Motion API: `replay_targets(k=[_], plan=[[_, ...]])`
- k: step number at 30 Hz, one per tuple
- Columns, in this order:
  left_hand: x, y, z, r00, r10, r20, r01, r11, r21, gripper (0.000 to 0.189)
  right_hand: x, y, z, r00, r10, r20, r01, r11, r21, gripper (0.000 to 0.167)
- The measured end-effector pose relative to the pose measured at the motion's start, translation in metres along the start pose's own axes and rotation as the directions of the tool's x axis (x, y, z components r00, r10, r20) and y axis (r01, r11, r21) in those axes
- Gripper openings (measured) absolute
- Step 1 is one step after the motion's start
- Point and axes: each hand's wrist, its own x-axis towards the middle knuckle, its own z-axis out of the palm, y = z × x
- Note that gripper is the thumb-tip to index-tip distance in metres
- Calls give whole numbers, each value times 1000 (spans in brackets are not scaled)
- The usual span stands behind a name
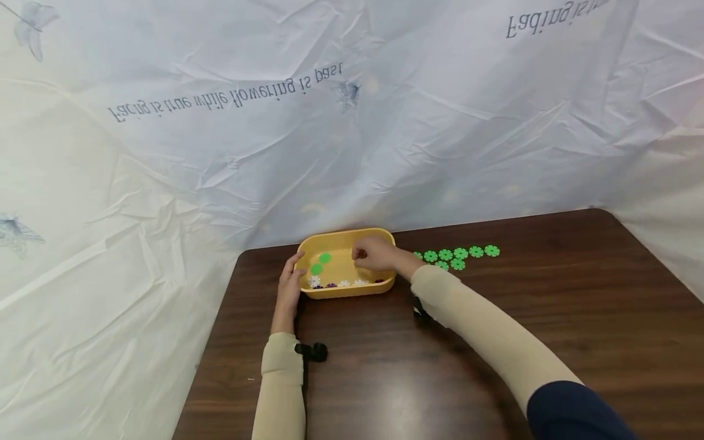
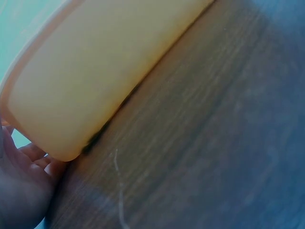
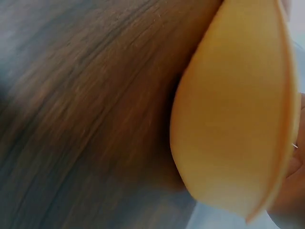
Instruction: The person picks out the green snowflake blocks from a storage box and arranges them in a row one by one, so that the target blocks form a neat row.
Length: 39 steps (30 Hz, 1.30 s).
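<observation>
My left hand (image 1: 288,287) holds the left end of a yellow plastic tray (image 1: 346,293), its fingers at the rim; in the left wrist view the fingers (image 2: 35,155) are bent against the tray's corner. My right hand (image 1: 376,253) reaches over the right end into the tray with its fingers bent. Whether it pinches a piece is hidden. Inside lie two green flower-shaped discs (image 1: 321,264), several white ones (image 1: 344,283) and a few dark purple ones (image 1: 331,285) along the near wall. The right wrist view shows mostly the tray's outer wall (image 3: 228,119).
Right of the tray, green flower-shaped discs (image 1: 461,252) lie in a row on the dark wooden table (image 1: 374,354), with a shorter row nearer me, partly behind my right forearm. A pale printed sheet (image 1: 308,153) hangs behind the table.
</observation>
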Motion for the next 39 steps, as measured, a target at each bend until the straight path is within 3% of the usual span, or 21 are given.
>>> replay_targets(k=[6,11,14,17,19,23,26,29,35,39], plan=[[-14,24,6,1000,17,15,-17,999,32,50,21,-7,18,997,48,53,-48,999,-3,14],[-14,25,9,1000,25,18,-25,999,20,49,35,-21,34,985,121,127,-119,993,-20,35],[-14,23,12,999,30,22,-30,1000,0,48,41,-32,42,968,177,177,-157,980,-118,49],[-13,22,14,999,43,14,-43,999,-11,47,46,-37,50,961,197,196,-136,949,-285,50],[-13,21,15,999,45,8,-45,999,-11,47,46,-37,52,961,199,192,-127,934,-333,46],[0,7,13,999,35,8,-35,999,0,48,42,-30,41,962,203,182,-155,957,-247,25],[10,-7,9,1000,27,-4,-27,1000,3,49,36,-25,29,955,220,198,-192,970,-152,49],[12,-12,5,999,37,-24,-37,999,0,49,31,-18,22,956,202,214,-183,977,-108,60],[10,-15,1,997,75,-12,-75,996,41,49,28,-9,23,984,77,158,-58,991,-122,62],[9,-18,-2,997,73,-18,-72,996,45,50,29,-8,27,991,45,127,-29,992,-121,62]])
